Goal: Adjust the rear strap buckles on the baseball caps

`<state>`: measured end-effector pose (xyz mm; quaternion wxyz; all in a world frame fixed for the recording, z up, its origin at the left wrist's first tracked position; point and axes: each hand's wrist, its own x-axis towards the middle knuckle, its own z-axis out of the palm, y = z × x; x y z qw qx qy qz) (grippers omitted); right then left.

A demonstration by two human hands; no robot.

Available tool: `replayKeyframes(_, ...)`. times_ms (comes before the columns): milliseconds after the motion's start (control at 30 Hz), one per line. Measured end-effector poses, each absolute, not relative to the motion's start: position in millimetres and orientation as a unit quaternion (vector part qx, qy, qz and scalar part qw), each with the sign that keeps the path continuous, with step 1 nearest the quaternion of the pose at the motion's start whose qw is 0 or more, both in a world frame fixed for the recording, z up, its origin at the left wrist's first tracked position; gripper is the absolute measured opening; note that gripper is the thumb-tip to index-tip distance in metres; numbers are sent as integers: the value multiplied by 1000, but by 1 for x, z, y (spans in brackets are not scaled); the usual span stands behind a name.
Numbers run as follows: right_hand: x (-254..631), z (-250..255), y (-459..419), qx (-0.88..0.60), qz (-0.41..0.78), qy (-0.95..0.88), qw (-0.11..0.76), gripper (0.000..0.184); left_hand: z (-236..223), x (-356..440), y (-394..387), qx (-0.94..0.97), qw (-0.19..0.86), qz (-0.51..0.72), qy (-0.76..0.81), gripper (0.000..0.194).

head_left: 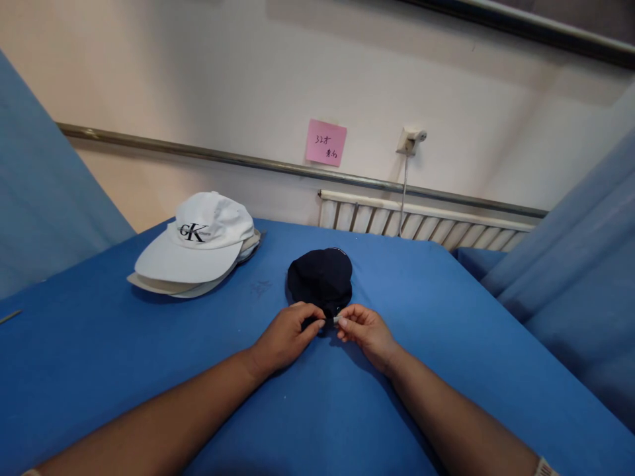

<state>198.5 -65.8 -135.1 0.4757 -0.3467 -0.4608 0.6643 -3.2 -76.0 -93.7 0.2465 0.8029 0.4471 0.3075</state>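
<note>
Head-worn view, facing forward and down, near blue table [426, 311]

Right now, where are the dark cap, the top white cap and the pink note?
Dark cap [318, 277], head view: middle of its crown.
Top white cap [202, 233], head view: crown's front, near the lettering.
Pink note [326, 144], head view: middle of the paper.

Left hand [286, 336], right hand [368, 334]: close-set pinch grips

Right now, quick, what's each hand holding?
Left hand: closed, pinching the near edge of the dark cap.
Right hand: closed, pinching a small pale tab there.
</note>
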Motion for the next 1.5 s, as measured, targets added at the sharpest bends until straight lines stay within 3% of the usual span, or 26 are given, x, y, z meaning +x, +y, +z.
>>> replayKeyframes(1500, 195, -143, -63, -333, 632, -520, 469, 32, -94, -2, -82, 829, 216, 282, 433, 13)
